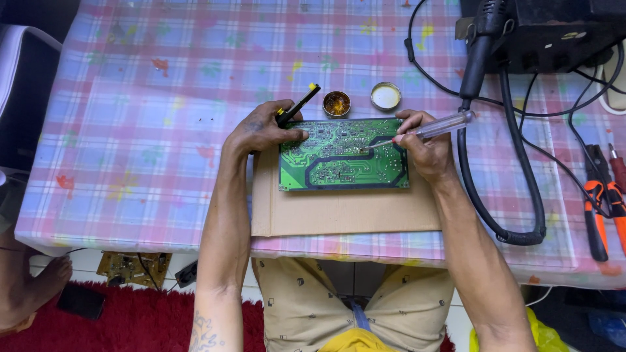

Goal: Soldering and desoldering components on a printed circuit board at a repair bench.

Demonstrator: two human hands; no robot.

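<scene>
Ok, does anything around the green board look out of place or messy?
On the table, little stands out: the green circuit board lies flat and square on the cardboard sheet. The odd one is a second circuit board lying on the floor beside the red rug. The small tin sits open, its lid beside it.

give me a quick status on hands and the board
Left hand pins green circuit board, holding black tool. Right hand holds clear-handled tool, tip on board. Nothing blocking.
</scene>
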